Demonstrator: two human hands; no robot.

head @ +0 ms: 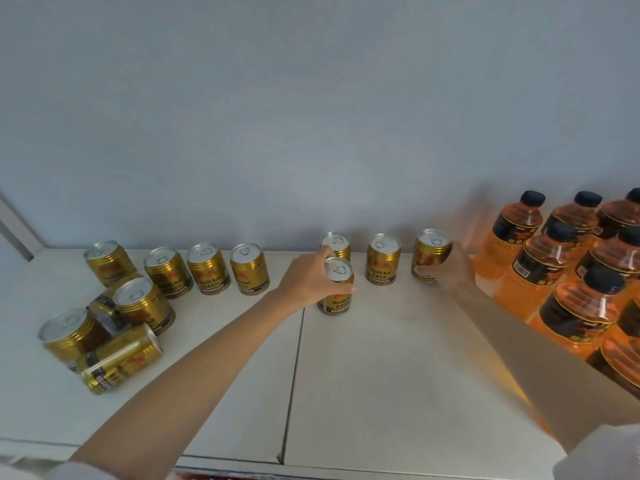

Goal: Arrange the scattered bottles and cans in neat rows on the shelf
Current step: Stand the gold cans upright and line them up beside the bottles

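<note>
Left hand [308, 278], at centre: fingers and thumb curled round the top of an upright gold can [336, 287], grasping it just in front of another can [336, 244] by the back wall. Right hand [450, 271], toward 3 o'clock: wrapped round the rightmost can [431, 256] of the back row, thumb across its lower front; outline blurred. Between the two grasped cans, at the wall: one free-standing can [382, 259], apart from both.

Cans: short ribbed metal cylinders, gold-printed, with plain silver pull-tab lids. Counted, twelve in view. Four upright along the wall [204, 268] at about 10 o'clock, unevenly spaced. Toward 8 o'clock, a loose cluster [114, 327]: two upright, two lying on their sides; count there uncertain where cans overlap.

Bottles [554, 271], from 2 to 4 o'clock: clear plastic, rounded shoulders, orange liquid, black screw caps, dark wrapped labels; at least eight visible, packed close in rows and cut by the frame edge.

Shelf [363, 375]: smooth, matt off-white panels with a dark seam running front to back at 6 o'clock. Back wall [311, 116]: plain pale grey. White sleeves [595, 452] at both lower corners.
</note>
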